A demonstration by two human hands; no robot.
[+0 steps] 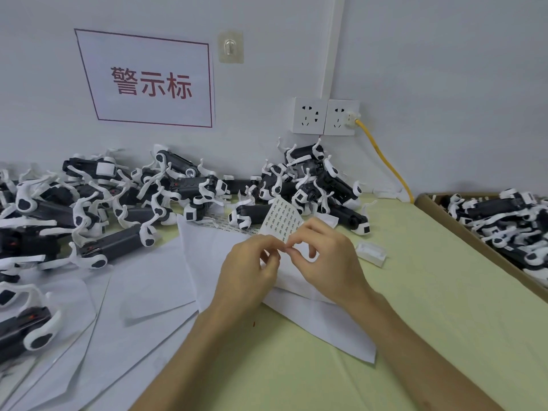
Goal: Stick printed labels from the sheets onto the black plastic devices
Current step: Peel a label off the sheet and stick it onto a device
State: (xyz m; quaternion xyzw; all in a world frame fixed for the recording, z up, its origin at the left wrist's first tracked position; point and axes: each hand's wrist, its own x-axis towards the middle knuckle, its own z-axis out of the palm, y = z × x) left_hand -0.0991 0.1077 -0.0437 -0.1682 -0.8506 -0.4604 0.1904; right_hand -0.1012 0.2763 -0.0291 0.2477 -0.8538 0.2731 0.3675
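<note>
Both hands pinch label sheet's lower edge.

I am getting a single view, from the wide-angle camera sitting on the person's head. It is looking forward and down across the worktop toward the wall, which is filling the upper half of the frame. It is sitting close in: both forearms are entering from the bottom edge, and the left hand and right hand are meeting at the centre, pinching the label sheet. The lens is also taking in the devices at the left and the cardboard box at the far right.
</note>
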